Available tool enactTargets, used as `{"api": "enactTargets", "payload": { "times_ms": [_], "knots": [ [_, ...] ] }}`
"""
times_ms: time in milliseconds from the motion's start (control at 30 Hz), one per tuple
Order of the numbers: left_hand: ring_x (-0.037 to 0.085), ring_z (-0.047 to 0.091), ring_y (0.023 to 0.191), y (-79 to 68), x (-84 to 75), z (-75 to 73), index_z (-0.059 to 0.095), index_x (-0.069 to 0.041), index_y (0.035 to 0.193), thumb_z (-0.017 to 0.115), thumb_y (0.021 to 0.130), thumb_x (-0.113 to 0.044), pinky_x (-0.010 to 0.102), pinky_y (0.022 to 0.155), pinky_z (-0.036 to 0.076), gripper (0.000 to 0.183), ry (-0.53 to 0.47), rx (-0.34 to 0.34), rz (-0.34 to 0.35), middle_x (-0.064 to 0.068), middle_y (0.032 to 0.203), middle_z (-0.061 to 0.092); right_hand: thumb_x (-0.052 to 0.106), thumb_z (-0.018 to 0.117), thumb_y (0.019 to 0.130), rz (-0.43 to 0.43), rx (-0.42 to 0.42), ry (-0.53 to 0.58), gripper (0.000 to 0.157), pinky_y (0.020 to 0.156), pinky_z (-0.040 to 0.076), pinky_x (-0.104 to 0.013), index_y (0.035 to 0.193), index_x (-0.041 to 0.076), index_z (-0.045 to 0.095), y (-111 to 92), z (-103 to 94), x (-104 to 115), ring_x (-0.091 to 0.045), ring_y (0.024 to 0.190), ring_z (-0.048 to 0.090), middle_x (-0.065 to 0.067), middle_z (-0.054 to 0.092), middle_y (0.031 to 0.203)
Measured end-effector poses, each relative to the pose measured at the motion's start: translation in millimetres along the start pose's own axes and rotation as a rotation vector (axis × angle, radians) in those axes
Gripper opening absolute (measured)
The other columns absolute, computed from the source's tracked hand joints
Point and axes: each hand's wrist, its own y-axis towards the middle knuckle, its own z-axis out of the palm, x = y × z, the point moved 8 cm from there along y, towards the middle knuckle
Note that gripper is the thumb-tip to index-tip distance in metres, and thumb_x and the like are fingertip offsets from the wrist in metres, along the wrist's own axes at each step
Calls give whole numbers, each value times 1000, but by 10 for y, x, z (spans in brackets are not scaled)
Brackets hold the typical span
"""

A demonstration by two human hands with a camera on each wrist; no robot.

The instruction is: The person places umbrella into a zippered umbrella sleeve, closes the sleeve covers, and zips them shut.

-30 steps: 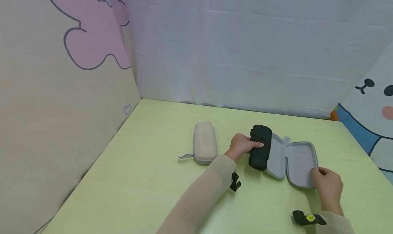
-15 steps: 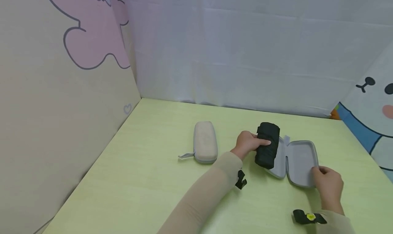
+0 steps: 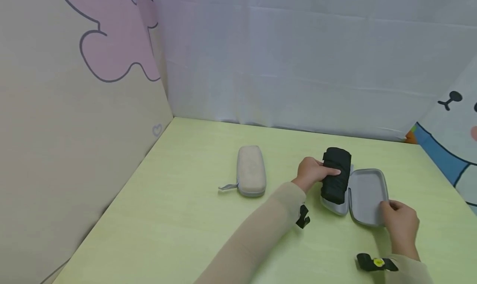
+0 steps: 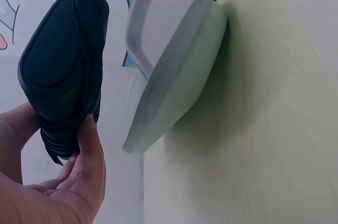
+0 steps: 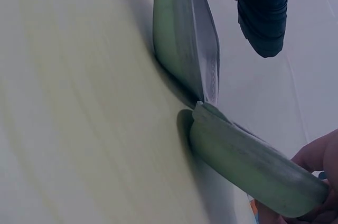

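Observation:
My left hand (image 3: 312, 172) grips a black folded umbrella (image 3: 336, 188) by its side, thumb across the front. In the left wrist view the umbrella (image 4: 55, 49) hangs above the table, its flat oval end towards the camera. Below it a grey-lined hard zip case (image 3: 367, 197) lies unfolded, its left half partly hidden behind the umbrella in the head view. My right hand (image 3: 400, 224) pinches the outer edge of the right half. The right wrist view shows that half (image 5: 253, 166) tilted up off the table, joined at the hinge to the other half (image 5: 177, 28).
A closed beige case (image 3: 251, 170) with a grey zip pull (image 3: 228, 187) lies to the left on the pale yellow-green table (image 3: 179, 230). A white curtain (image 3: 279, 60) hangs along the back edge, and a printed wall (image 3: 93, 151) bounds the left side.
My left hand has carried the umbrella rightward, from beside the case's left half to over it. The right hand keeps its hold on the case edge with little movement.

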Motion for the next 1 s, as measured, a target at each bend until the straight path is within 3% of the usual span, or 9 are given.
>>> {"api": "enactTargets", "payload": {
  "times_ms": [300,533,800,1000],
  "knots": [
    [9,53,59,-6,-5,61,72,-10,80,88,60,-32,22,56,43,34,84,-16,44,-5,65,60,22,43,90,-8,-9,4,49,52,42,-25,120,-16,51,-8,11,15,-42,95,53,-34,52,114],
    [8,47,59,-26,-2,100,65,-11,64,88,60,-34,21,55,40,33,165,-29,79,-6,63,57,21,43,90,-31,-19,-2,47,50,40,-23,118,-16,53,-41,41,32,-42,92,55,-34,55,110],
    [8,48,61,-27,10,93,60,-10,63,87,61,-35,21,58,41,37,219,-42,124,-4,64,56,20,42,89,-36,-32,-5,47,49,41,-23,117,-16,53,-44,15,43,-40,91,55,-34,55,109],
    [8,48,64,-6,41,110,59,-10,67,87,62,-36,21,60,43,38,259,-50,140,-3,69,57,21,43,90,-9,-26,7,47,56,48,-33,119,-16,52,-43,15,57,-41,93,54,-34,53,111]
  ]
}}
